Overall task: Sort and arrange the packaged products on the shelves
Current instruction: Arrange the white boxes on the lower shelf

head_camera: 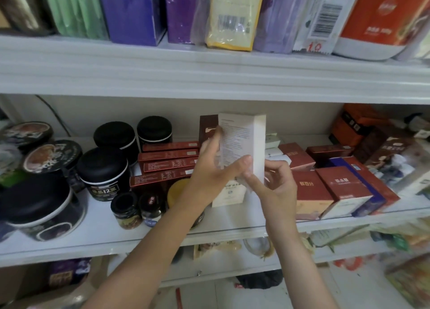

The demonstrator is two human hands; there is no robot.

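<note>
Shelf (69,243): jars (104,169) grouped, red boxes (325,187) seem untidy
Grip: left hand (209,171), right hand (279,185) both pinch white box (242,143), unplaced

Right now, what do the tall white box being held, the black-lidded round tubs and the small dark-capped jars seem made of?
Tall white box, gripped by left hand and right hand: thin matte cardboard, judging by crisp folded edges and printed text.
Black-lidded round tub: tin or plastic, hard to tell; matte lid, glossy label.
Small dark-capped jar: probably clear glass, as contents show through.
</note>
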